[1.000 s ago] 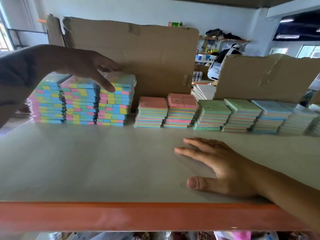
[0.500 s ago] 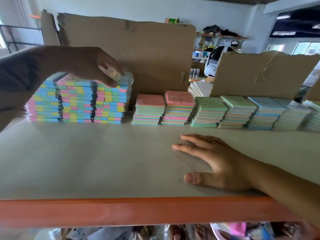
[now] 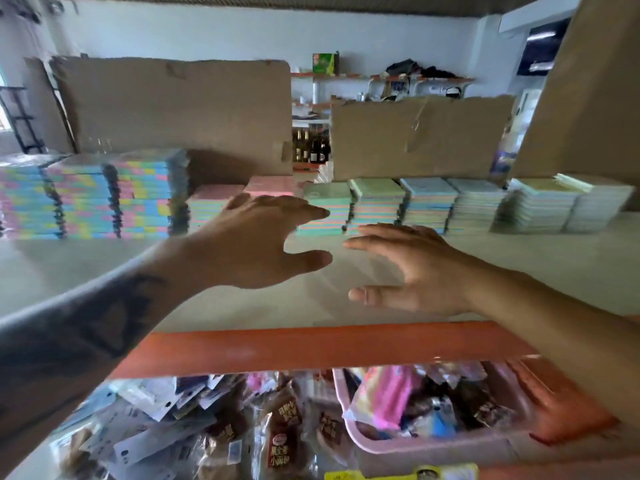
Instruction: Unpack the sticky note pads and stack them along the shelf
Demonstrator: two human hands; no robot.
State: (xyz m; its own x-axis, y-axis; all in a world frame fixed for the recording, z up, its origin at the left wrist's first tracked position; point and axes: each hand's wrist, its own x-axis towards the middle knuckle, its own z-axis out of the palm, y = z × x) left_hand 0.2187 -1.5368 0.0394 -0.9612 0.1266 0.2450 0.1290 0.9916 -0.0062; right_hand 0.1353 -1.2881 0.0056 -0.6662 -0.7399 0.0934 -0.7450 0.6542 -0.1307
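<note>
Pads, pink-topped stack [image 3: 268,186], sit just behind left hand [image 3: 258,242], fingers spread, empty. Right hand [image 3: 412,268] flat on shelf [image 3: 104,271], fingers loose, further fwd of stack.

Open shelf [image 3: 104,271] surface is seen across the front, from the orange front rail [image 3: 311,348] back to the row of sticky note stacks [image 3: 377,206]. The way farther back is blocked by that row and by the cardboard sheets [image 3: 173,109] stood behind it. The middle of the free strip is taken up by the left hand [image 3: 256,244] and right hand [image 3: 412,271], spread just apart.
</note>
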